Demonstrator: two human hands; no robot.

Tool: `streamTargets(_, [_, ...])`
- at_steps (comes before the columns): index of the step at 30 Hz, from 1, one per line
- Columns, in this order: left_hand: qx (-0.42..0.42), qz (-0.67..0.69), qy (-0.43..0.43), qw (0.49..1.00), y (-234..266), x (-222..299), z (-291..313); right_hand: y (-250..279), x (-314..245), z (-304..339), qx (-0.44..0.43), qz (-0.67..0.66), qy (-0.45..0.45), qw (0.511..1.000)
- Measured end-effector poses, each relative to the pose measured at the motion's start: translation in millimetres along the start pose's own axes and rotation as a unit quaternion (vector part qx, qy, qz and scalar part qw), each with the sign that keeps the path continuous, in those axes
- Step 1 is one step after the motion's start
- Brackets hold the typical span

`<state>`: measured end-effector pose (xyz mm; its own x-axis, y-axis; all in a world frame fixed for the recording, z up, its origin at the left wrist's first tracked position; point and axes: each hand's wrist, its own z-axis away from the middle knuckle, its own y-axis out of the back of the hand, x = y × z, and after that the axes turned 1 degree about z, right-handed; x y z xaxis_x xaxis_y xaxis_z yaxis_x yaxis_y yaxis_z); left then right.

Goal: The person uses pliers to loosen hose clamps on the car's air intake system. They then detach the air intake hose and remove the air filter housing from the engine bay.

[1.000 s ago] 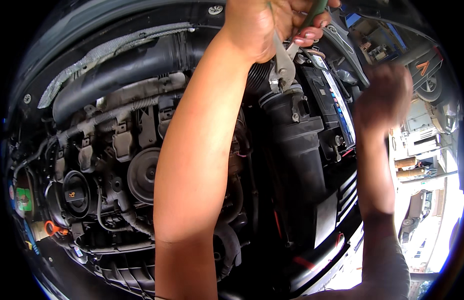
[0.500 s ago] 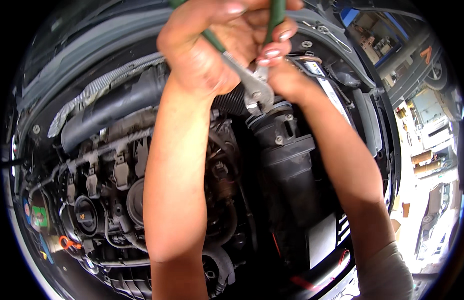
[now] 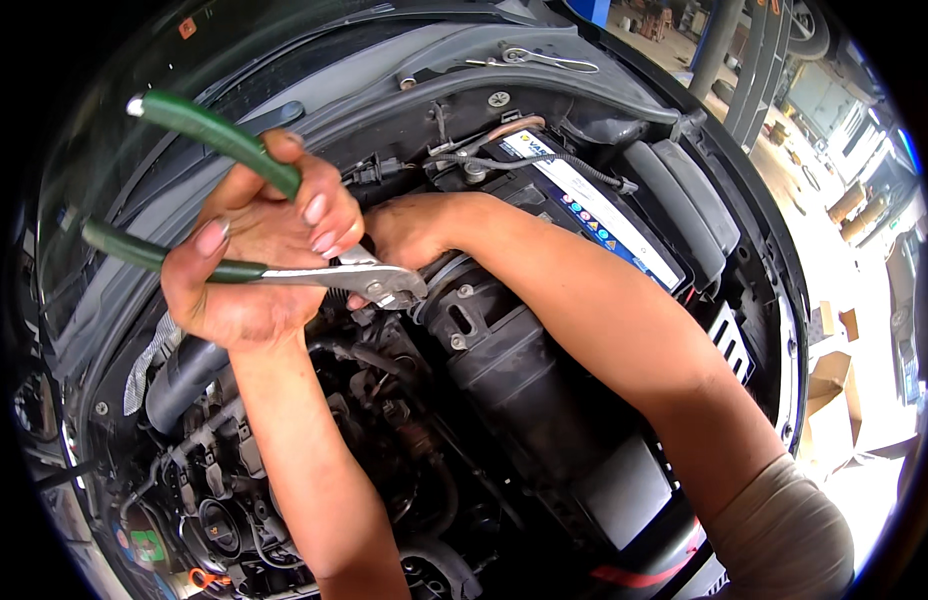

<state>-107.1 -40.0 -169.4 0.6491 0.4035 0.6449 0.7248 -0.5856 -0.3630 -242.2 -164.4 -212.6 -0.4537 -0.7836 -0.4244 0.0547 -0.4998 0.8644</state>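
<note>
My left hand [image 3: 269,240] grips green-handled pliers [image 3: 329,275], the handles spread wide to the left. The steel jaws point right, at the ringed end of a black air duct [image 3: 446,275] where it meets the black filter housing [image 3: 499,345]. Whether they touch the ring I cannot tell. My right hand [image 3: 404,230] is closed round the dark corrugated hose [image 3: 334,298] just behind the jaws; most of its fingers are hidden, with one fingertip showing below the pliers. Much of the hose is covered by both hands and the pliers.
The car battery [image 3: 594,205] sits beyond my right forearm, a cable across it. A ratchet wrench [image 3: 549,60] lies on the cowl. To the left is the engine with its oil cap [image 3: 221,530]. An open cardboard box [image 3: 829,405] stands on the floor at right.
The view has shifted toward the right. The pliers have swung round from upright to nearly level, their handles now pointing left and their jaws closer to the duct's ringed end.
</note>
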Motion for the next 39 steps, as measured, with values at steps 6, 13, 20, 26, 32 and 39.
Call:
streamTargets(6, [0.001, 0.011, -0.009, 1.0, -2, 0, 1, 6, 3, -15, -0.035, 0.008, 0.032, 0.999])
streamTargets(13, [0.032, -0.032, -0.003, 0.999, -8, 1, 3, 7, 8, -26, -0.051, -0.144, 0.034, 0.988])
streamTargets(20, [0.035, -0.045, -0.007, 0.998, -8, 4, 3, 2, -2, -10, -0.001, -0.092, 0.028, 0.995])
streamTargets(26, [0.05, -0.052, 0.004, 0.997, -10, 6, 3, -2, -3, -10, 0.01, -0.095, -0.001, 0.995])
streamTargets(32, [-0.039, 0.038, -0.012, 0.998, -6, 2, 2, -5, -4, -7, 0.015, -0.076, -0.002, 0.997])
streamTargets(39, [-0.098, 0.035, 0.0, 0.995, 3, 6, -3, -1, -18, 12, -0.002, -0.151, -0.023, 0.988])
